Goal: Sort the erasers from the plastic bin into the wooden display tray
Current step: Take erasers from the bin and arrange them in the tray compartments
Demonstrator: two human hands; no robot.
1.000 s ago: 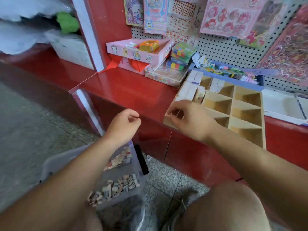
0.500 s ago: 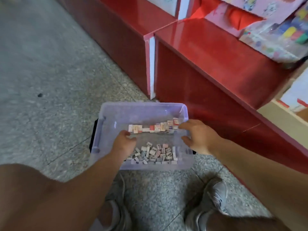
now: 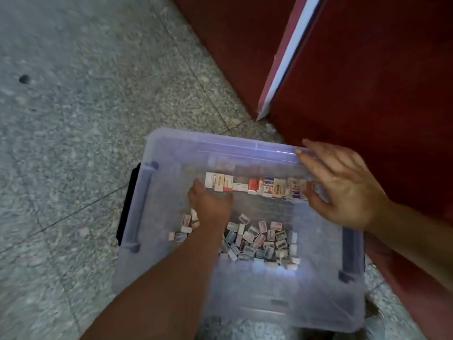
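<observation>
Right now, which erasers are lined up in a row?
The far erasers, against the bin wall; the nearer ones lie in a loose heap.

Bare forearms (image 3: 159, 278), bare left hand (image 3: 210, 207), bare right hand (image 3: 343, 190), blurred grey shoe (image 3: 376, 326) at lower edge

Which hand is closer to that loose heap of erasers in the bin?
Left. The left hand is inside the plastic bin, beside the heap; the right hand is up at its far right rim.
</observation>
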